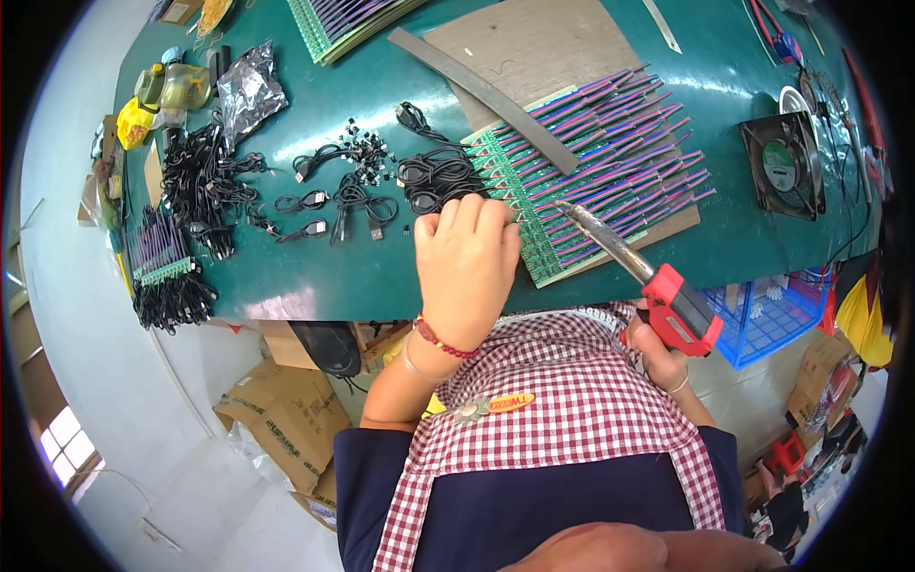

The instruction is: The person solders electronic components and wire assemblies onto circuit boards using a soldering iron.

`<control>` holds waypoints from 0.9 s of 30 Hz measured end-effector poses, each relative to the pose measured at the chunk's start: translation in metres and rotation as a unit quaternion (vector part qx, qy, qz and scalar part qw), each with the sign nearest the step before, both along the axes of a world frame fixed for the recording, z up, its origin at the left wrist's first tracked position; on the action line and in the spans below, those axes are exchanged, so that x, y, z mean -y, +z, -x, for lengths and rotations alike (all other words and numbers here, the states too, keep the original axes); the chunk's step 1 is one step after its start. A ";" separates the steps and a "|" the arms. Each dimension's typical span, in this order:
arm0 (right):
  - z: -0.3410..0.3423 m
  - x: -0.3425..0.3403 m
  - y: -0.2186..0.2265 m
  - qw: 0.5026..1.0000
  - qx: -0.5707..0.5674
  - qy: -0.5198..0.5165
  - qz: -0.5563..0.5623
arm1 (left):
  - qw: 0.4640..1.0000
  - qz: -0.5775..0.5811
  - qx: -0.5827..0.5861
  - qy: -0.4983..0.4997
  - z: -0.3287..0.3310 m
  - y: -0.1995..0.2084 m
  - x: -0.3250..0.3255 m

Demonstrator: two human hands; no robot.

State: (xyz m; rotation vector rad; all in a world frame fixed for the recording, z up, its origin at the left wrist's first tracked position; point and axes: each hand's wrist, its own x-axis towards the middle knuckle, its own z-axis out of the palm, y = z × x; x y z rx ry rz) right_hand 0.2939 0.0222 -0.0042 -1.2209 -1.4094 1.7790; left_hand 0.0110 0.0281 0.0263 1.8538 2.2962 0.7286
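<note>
Right hand [656, 355], lower right, grips my red soldering gun [679, 307], its tip over the green strip boards [581, 167]; left hand [467, 257], centre frame, presses flat on their near edge, black cables [434, 176] just beyond on the green table [315, 272]

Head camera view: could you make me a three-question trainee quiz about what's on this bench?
1. True or false: the right hand holds a red-handled soldering tool.
2. The left hand rests on: A) the fan B) the green circuit strips C) the foil bag.
3. What colour is the table?

Key: 1 true; 2 B; 3 green.
</note>
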 end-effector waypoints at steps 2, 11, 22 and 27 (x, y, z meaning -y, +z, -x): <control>0.010 -0.002 0.007 0.999 -0.024 -0.023 -0.039 | 0.999 0.026 0.044 0.016 0.008 0.007 0.010; 0.027 -0.024 0.024 0.995 -0.071 -0.067 -0.011 | 0.991 0.081 -0.067 0.079 0.071 -0.011 0.051; 0.043 -0.024 0.029 0.992 -0.079 -0.073 -0.057 | 0.990 0.001 -0.035 0.138 0.103 -0.027 0.069; 0.045 -0.025 0.030 0.992 -0.086 -0.064 -0.072 | 0.994 0.068 -0.039 0.076 0.108 -0.020 0.070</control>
